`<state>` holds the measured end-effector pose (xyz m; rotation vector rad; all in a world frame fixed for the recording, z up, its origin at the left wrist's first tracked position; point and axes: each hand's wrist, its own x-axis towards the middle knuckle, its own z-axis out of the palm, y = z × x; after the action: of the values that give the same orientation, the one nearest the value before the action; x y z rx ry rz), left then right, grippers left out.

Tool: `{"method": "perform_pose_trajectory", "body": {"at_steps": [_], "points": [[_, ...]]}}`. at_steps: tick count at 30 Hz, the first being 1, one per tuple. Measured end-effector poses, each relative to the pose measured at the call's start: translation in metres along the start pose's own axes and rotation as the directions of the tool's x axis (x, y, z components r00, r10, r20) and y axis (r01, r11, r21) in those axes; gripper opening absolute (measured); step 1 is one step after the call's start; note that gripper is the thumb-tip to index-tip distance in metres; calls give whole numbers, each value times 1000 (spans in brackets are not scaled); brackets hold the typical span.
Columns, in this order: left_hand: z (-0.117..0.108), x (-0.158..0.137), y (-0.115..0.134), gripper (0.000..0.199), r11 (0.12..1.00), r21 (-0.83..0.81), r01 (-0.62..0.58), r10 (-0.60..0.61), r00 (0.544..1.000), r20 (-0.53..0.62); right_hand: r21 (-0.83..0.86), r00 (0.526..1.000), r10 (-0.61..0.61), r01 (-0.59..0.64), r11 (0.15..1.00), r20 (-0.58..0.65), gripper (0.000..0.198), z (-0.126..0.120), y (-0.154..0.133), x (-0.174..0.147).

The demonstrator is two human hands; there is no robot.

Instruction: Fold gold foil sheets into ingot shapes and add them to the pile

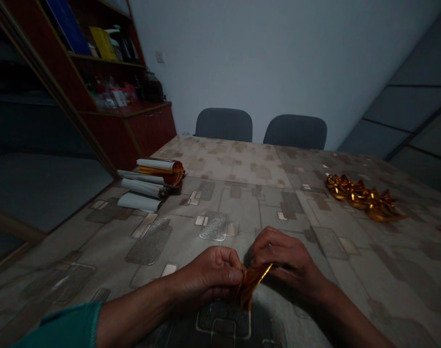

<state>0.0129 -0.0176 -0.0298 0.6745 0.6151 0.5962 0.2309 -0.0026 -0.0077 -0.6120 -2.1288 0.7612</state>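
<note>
My left hand [210, 274] and my right hand [284, 258] meet low over the near edge of the table [242, 203]. Both pinch a small folded piece of gold foil paper [252, 284] between fingers and thumbs. The paper is creased and stands on edge between the two hands. Its lower part points down toward the tabletop. A teal sleeve covers my left forearm at the bottom left.
Several curled sheets of gold and white foil paper [151, 182] lie at the table's left. A pile of folded gold pieces [365, 198] sits at the right. Two grey chairs [223, 124] stand at the far side. A red-brown cabinet [129, 121] stands at left.
</note>
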Motion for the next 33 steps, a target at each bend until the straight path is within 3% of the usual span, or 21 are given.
{"method": "perform_pose_trajectory", "body": {"at_steps": [13, 22, 33], "points": [[-3, 1, 3, 44, 977, 11, 212, -211, 966, 150, 72, 998, -8, 3, 997, 59, 19, 2, -4, 2], [-4, 2, 2, 37, 968, 74, 240, -248, 960, 133, 178, 983, 120, -144, 973, 137, 5, 4, -4, 0], [-2, 1, 3, 35, 973, 17, 230, -230, 964, 132, 267, 959, 178, -234, 935, 218, 9, -1, -11, 7]]}}
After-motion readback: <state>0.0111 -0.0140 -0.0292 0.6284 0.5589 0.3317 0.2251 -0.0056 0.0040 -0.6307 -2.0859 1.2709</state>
